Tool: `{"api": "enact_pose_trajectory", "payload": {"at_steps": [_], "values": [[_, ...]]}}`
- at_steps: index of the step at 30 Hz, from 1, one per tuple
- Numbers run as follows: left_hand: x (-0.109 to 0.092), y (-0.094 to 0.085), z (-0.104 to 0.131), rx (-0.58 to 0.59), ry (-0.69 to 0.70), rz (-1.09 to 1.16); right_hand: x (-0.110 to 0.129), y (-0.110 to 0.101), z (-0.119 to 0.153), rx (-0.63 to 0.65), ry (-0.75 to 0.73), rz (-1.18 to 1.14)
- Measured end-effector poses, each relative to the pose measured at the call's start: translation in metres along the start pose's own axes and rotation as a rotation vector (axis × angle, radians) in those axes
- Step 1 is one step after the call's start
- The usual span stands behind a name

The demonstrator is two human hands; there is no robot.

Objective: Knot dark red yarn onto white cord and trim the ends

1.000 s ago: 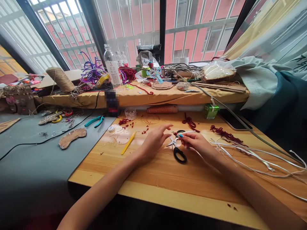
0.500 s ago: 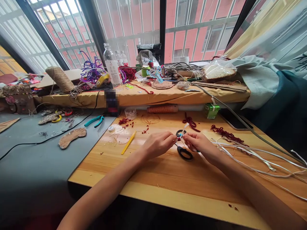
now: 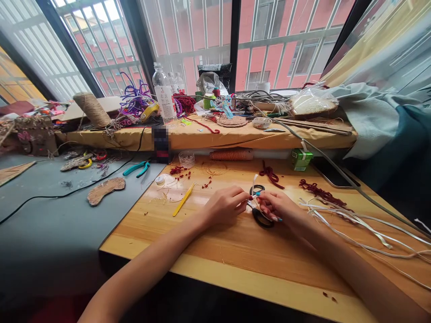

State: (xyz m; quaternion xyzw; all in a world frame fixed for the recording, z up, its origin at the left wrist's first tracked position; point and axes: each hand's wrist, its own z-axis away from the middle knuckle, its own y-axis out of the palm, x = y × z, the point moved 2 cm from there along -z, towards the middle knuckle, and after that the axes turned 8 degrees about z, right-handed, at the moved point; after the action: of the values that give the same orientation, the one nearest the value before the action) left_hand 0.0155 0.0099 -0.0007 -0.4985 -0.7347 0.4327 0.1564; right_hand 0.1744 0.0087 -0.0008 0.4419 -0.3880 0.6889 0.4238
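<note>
Head view: pinches a thin white strip (image 3: 255,181) between the closed fingertips of the left hand (image 3: 227,204) and the right hand (image 3: 276,205), nearly tip to tip over the wooden counter (image 3: 208,251). Sends one narrow end of strip upward, pale and slightly curved, and shows a small dark red bit (image 3: 251,197) at the left fingertips. Hides most of the join behind fingers, too small to read further. Has black-handled scissors (image 3: 262,219) right under the fingers, with both loops in view but the blades mostly hidden and the lower loop partly covered by the right hand. Has yellow tweezers (image 3: 183,199) to the left, near red scraps (image 3: 177,170) and a clear round container (image 3: 186,159). Shows a dark red cord (image 3: 271,174) beyond the scissors, then a red braid (image 3: 321,195) and loose white cords (image 3: 363,224) to the right. Has a green box (image 3: 301,160) at the back, beside a dark flat device (image 3: 335,174) crossed by a grey cable (image 3: 323,154). Shows teal pliers (image 3: 136,168) and a curved brown piece (image 3: 106,191) on the grey surface (image 3: 67,233) at far left.
</note>
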Motion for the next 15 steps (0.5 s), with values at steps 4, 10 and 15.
{"api": "enact_pose_trajectory", "payload": {"at_steps": [4,10,15], "values": [[0.0,0.0,0.0,0.027,0.033,0.01,0.0,0.003,0.003,0.046,0.023,-0.031],[0.003,0.004,0.003,0.053,0.05,0.016,-0.009,0.005,-0.001,0.162,0.03,-0.1],[0.001,0.005,0.004,0.033,0.068,0.05,-0.004,0.003,0.004,0.178,-0.008,-0.049]]}}
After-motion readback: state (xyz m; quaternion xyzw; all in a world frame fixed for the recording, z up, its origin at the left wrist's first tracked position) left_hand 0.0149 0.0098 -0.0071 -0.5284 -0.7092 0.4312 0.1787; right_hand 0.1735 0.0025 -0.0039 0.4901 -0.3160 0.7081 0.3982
